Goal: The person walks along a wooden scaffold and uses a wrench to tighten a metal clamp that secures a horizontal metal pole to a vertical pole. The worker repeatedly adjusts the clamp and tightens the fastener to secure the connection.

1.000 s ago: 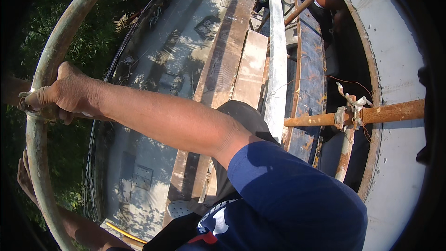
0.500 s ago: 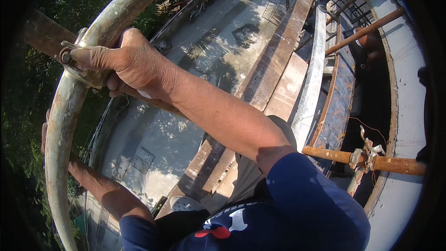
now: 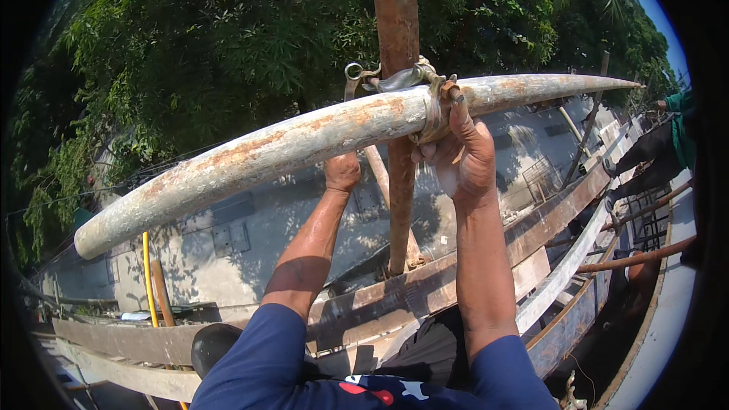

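Observation:
A long, paint-crusted scaffold pipe point(image 3: 288, 137) crosses in front of me against an upright rusty pipe point(image 3: 396, 23). Where they meet, a metal scaffold clamp point(image 3: 434, 110) sits around the pale pipe. My right hand point(image 3: 472, 159) grips this clamp, its thumb raised against the bolt and its fingers curled underneath. Below and behind the pale pipe is my left hand point(image 3: 343, 172), closed, its fingers largely hidden. In line with it, a ring-ended wrench point(image 3: 352, 83) sticks up over the pipe; the pipe covers where hand and wrench meet.
Rusty planks point(image 3: 425, 285) run below me, above a concrete ground point(image 3: 281, 235). Dense trees point(image 3: 213, 45) stand beyond. On the right, a person in a green sleeve point(image 3: 680, 129) stands near rusty bars point(image 3: 638, 258). A yellow pole point(image 3: 149, 273) rises at the left.
My view has swung round, so the pale pipe now lies across it instead of upright. My right hand stays at the clamp; the wrench and my left fist have come into sight.

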Available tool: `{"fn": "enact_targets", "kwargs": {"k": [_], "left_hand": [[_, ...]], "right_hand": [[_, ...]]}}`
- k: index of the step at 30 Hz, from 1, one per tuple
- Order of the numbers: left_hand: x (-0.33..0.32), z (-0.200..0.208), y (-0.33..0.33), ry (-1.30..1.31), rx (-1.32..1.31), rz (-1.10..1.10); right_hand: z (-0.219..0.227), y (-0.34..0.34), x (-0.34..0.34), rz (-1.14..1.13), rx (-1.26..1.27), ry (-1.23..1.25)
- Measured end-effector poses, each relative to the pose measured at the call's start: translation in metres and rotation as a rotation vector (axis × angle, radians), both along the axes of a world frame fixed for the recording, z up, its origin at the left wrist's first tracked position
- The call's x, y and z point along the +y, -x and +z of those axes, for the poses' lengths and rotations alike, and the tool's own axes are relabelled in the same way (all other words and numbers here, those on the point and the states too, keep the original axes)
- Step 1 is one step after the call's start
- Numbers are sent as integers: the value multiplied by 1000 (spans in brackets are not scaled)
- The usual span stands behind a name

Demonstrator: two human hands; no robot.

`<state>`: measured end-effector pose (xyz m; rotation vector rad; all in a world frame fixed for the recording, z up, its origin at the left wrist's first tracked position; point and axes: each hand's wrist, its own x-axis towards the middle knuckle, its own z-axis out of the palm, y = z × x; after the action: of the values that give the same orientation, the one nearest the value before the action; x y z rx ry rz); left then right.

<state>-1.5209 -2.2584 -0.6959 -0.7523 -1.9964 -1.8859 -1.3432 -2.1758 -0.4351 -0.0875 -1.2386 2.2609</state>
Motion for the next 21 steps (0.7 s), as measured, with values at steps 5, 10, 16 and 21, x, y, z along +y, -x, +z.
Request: {"fn": "enact_targets", "kwargs": {"k": [5,10,16,21], "left_hand": [[-64,-17,31,596,357,280],[-123,75,68,382,175,-257],[-144,211,63,634,281,-113],[-145,271,89,696,421,-141]], "right_hand": [[-2,1,1,-6,-1,12],[-5,2,3,3,9,2],[-7,2,5,22,7,4],[-7,2,5,19,-2,-13]]}}
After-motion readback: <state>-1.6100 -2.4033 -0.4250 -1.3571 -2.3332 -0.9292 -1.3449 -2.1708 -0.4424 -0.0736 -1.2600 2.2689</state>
